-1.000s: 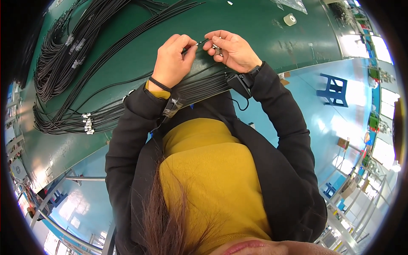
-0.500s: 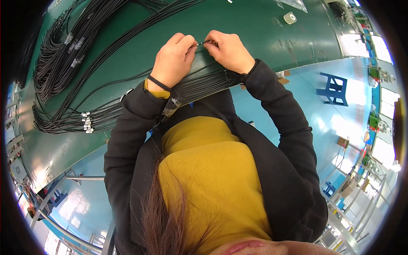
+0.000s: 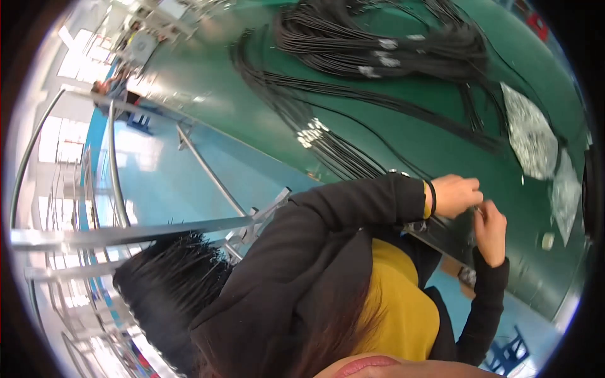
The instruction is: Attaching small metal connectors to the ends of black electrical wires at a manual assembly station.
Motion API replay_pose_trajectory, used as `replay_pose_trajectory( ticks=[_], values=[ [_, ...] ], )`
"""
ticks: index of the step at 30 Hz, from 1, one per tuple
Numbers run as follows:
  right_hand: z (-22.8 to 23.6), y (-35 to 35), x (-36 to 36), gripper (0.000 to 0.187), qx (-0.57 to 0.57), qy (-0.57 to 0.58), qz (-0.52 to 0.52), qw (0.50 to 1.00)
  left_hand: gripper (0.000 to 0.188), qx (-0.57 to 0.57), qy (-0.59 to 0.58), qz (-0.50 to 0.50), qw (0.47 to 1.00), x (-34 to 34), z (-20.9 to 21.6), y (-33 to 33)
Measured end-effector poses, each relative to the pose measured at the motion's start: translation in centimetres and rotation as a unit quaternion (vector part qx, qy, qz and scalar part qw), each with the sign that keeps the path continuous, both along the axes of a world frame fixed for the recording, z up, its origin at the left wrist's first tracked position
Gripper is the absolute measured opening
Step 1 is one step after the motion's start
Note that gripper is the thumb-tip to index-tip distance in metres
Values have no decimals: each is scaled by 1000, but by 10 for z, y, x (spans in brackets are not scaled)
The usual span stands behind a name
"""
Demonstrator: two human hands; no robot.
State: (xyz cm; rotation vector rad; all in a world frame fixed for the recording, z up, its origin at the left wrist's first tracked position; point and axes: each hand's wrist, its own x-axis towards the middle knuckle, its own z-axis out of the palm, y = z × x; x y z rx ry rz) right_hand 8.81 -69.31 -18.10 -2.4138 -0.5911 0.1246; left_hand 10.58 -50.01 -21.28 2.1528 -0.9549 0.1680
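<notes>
My left hand (image 3: 457, 194), with a black band and a yellow cuff at the wrist, meets my right hand (image 3: 490, 230) over the near edge of the green table (image 3: 403, 135). Both pinch the end of a thin black cable (image 3: 477, 211) with a small metal tip between the fingertips. Just left of my left sleeve, a flat run of black cables (image 3: 334, 151) with white tags crosses the table. Large coiled bundles of black cable (image 3: 378, 38) lie farther back.
Two clear bags of small parts (image 3: 532, 138) and a small white piece (image 3: 548, 239) lie right of my hands. Metal frame rails (image 3: 126, 230) and a dark bristly bundle (image 3: 170, 283) are at the left. A person (image 3: 116, 88) stands far off, and a blue stool (image 3: 510, 353) is on the floor.
The view has swung and tilted, so the table now sits upper right. My hands stay together on the cable end, now closed tighter on it.
</notes>
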Motion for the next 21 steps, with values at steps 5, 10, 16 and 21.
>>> replay_pose_trajectory(
  ticks=[5, 10, 16, 21],
  values=[
    [10, 3, 13, 18, 259, 275, -108, 920, 9, -171, 16, -5, 985, 6, -1, 9],
    [6, 7, 19, 21, 292, 301, -123, 900, 10, -187, 11, 13, 982, 6, 10, 4],
    [4, 14, 16, 22, 348, 331, -174, 860, 11, -191, 47, 82, 977, -1, 23, -7],
    [6, 10, 8, 21, 380, 254, -171, 873, 13, -144, 54, 90, 984, 1, 20, -8]
  ],
)
